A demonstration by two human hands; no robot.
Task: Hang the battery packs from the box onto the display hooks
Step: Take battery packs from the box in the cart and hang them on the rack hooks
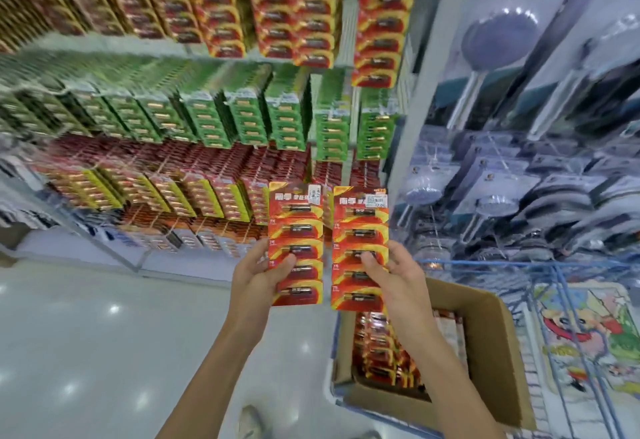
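Observation:
I hold two red-and-yellow battery packs upright in front of the display. My left hand (261,274) grips the lower part of the left battery pack (296,227), thumb across its front. My right hand (391,276) grips the right battery pack (360,224) the same way. The two packs stand side by side, almost touching. Below my right arm sits the open cardboard box (485,341) with several more red packs (381,352) inside. Display hooks on the rack carry rows of red packs (298,23) at the top, green ones (242,116) in the middle, red and yellow ones (194,193) lower down.
The box rests in a blue wire cart (554,293) at the right. Packaged shower heads (502,44) hang on the neighbouring rack to the right. The glossy white floor (86,334) spreads out at the lower left, and my shoe (251,421) shows at the bottom.

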